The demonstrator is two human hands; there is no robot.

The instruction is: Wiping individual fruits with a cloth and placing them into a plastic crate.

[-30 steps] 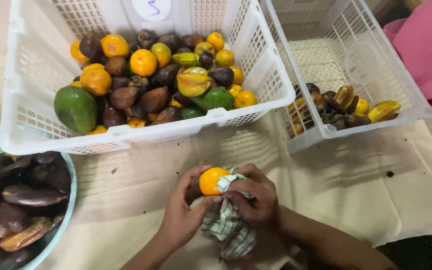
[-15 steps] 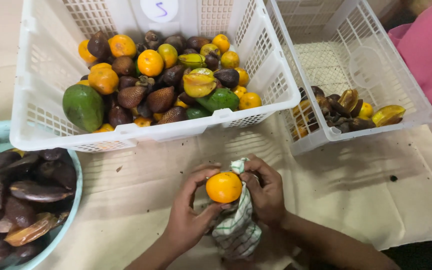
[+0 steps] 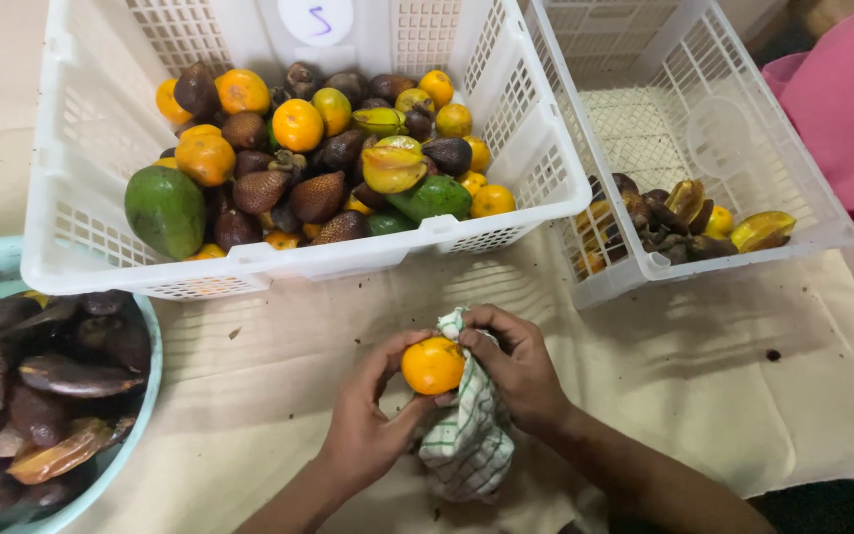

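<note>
My left hand cups a small orange fruit from the left and below. My right hand presses a green-and-white checked cloth against the fruit's right side; the cloth hangs down below both hands. Both hands are over a beige table covering, just in front of a big white plastic basket.
The big basket holds oranges, brown scaly fruits, a green avocado and yellow-green fruits. A second white basket at right holds a few dark and yellow fruits. A teal bowl of dark spoiled fruit sits at left. A person's pink sleeve is at far right.
The orange fruit has turned in my hands and sits more exposed on top, with the cloth shifted from over it to its right side and below.
</note>
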